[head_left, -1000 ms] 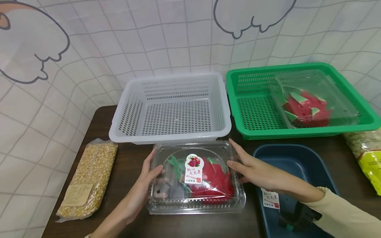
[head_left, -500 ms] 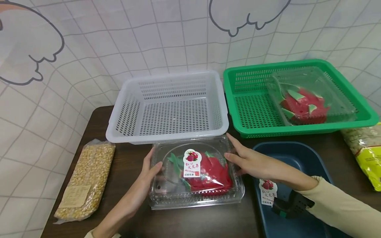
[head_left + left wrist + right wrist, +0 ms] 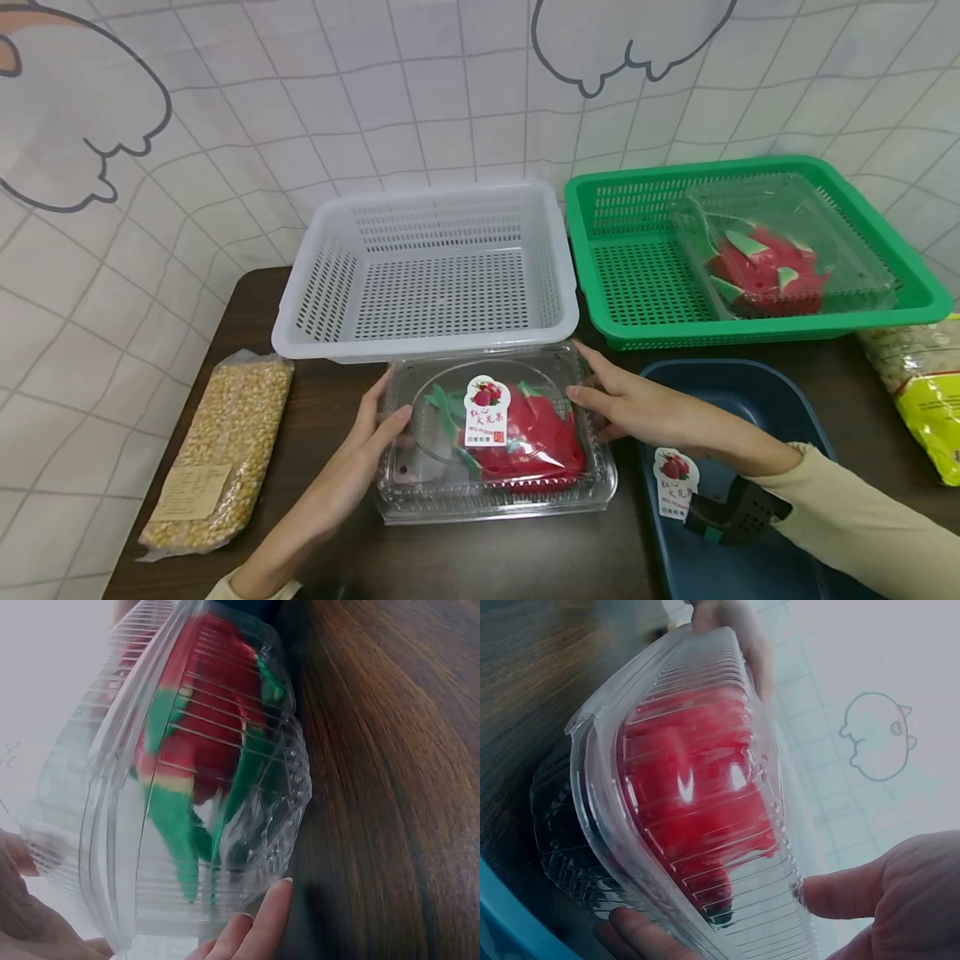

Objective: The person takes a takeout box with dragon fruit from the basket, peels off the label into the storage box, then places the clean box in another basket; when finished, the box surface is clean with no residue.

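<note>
A clear plastic clamshell box (image 3: pixel 420 500) with its lid down sits between both hands in the head view. Through the lid shows a red dragon fruit (image 3: pixel 543 442) with green scales, and a white dragon fruit label (image 3: pixel 486 412) lies on top. My left hand (image 3: pixel 363 450) grips the left side, thumb over the lid's edge and fingers low along the wall in the left wrist view. My right hand (image 3: pixel 630 406) holds the right side the same way, thumb on the lid and fingertips under the rim in the right wrist view.
Behind the box stand a white basket (image 3: pixel 427 342) and a green basket (image 3: pixel 637 333) holding another boxed dragon fruit (image 3: pixel 768 271). A blue tub (image 3: pixel 720 371) with a loose label (image 3: pixel 675 483) is at right. A bag of corn kernels (image 3: pixel 225 450) lies left; a yellow-printed bag (image 3: pixel 930 392) is far right.
The box has tilted slightly and shifted a little toward the white basket, with both hands still holding it. The right forearm has moved slightly, and more of the label in the tub shows.
</note>
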Tool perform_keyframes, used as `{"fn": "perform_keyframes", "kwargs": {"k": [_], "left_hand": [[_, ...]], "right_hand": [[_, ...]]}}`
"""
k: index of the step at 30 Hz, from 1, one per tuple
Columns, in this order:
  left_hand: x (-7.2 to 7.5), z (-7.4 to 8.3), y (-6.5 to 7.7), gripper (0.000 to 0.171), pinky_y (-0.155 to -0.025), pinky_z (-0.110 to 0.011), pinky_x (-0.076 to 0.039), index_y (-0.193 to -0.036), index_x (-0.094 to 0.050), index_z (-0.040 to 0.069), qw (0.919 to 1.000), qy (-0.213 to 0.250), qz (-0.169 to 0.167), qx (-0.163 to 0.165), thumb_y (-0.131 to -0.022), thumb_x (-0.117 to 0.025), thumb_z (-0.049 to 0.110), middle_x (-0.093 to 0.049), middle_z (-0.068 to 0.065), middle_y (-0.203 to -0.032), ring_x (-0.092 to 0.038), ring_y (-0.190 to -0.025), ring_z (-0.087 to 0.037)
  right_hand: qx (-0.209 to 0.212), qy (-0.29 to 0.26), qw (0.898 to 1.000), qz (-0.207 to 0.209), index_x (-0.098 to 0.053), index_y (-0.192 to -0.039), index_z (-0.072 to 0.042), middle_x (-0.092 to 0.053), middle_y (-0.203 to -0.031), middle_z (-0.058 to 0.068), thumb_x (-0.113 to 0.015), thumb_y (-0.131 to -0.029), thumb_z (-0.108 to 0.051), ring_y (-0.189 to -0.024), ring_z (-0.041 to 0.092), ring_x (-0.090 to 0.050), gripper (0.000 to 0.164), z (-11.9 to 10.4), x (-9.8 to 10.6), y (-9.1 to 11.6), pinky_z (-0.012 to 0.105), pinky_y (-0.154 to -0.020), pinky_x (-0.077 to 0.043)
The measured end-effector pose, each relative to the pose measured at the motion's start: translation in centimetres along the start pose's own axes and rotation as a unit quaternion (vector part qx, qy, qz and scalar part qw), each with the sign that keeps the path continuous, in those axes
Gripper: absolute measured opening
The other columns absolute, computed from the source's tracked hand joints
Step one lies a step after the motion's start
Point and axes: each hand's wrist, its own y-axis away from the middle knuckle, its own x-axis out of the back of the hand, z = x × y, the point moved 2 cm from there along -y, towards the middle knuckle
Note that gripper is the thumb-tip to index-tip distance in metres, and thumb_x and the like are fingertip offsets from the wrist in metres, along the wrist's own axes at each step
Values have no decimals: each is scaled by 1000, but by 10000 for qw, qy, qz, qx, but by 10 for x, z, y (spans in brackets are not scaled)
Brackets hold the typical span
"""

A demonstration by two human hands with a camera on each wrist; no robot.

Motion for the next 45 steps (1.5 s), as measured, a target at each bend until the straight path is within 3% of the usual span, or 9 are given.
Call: {"fn": "perform_keyframes", "kwargs": {"k": [5, 8, 10, 15, 18, 21, 27, 37, 45], "left_hand": [[6, 4, 10, 74, -94, -51, -51, -168, -6, 24, 9944, -923, 461, -231, -110, -41, 54, -38, -19, -151, -50, -135, -34], [7, 6, 19, 72, -98, -54, -51, -168, -12, 21, 9726, -1818, 1047, -999, -111, -46, 48, -32, -18, -153, -48, -134, -35], [6, 7, 23, 69, -100, -57, -50, -166, -21, 14, 9380, -2496, 1431, -1935, -110, -52, 40, -31, -22, -154, -47, -134, -37], [2, 12, 24, 59, -93, -51, -54, -154, -45, 2, 8104, -3768, 1621, -4183, -110, -48, 42, -39, -27, -151, -52, -130, -38], [-1, 13, 18, 62, -101, -50, -50, -153, -48, 5, 7712, -4168, 1247, -4648, -110, -40, 49, -43, -21, -153, -50, -135, -36], [-2, 12, 11, 62, -115, -50, -40, -155, -47, 8, 7602, -4319, 899, -4769, -110, -38, 50, -44, -17, -156, -44, -143, -35], [-2, 11, 0, 63, -126, -48, -23, -158, -42, 8, 7565, -4396, 537, -4811, -110, -36, 49, -39, -16, -162, -35, -151, -36], [-3, 7, -7, 66, -125, -52, -22, -163, -34, 11, 7482, -4849, 371, -4513, -110, -35, 49, -28, -13, -170, -27, -156, -35], [-2, 7, -5, 65, -126, -50, -20, -165, -32, 12, 7442, -5050, 351, -4358, -110, -40, 46, -26, -11, -171, -24, -157, -33]], "right_hand": [[-87, 40, 9999, 40, 6, -166, -4, -33, -150, 36, -51, -112, -25, -136, 54, -46, 82, 0, -1, -1, 59, -94, -56], [-103, 58, 9999, 64, 6, -166, -3, -35, -150, 36, -51, -112, -24, -136, 54, -46, 82, 0, -1, 0, 59, -94, -57], [-106, 71, 9999, 78, 7, -166, -3, -37, -148, 36, -50, -112, -24, -134, 53, -48, 81, 0, -1, 0, 59, -93, -57], [-84, 92, 9999, 100, 7, -166, -4, -40, -145, 36, -49, -112, -25, -132, 52, -51, 81, 0, -1, 0, 60, -92, -57], [-85, 66, 9999, 118, 7, -166, -3, -39, -146, 36, -50, -112, -25, -132, 53, -50, 81, 2, 0, 0, 59, -92, -57], [-106, 32, 9998, 142, 6, -166, -3, -38, -146, 36, -51, -111, -25, -131, 52, -50, 82, 2, -1, 0, 59, -93, -57], [-119, 82, 9998, 170, 7, -165, -1, -39, -144, 36, -51, -112, -26, -124, 47, -57, 83, 3, 0, 0, 57, -92, -58], [82, 765, 9969, 188, 0, -166, 1, -30, -154, 39, -56, -110, -32, -120, 44, -65, 85, -4, 10, 12, 56, -92, -58], [790, 2828, 9517, 899, -54, -151, -8, -52, -146, 16, -66, -103, -38, -120, 32, -59, 57, -30, 5, 36, 49, -89, -60]]}}
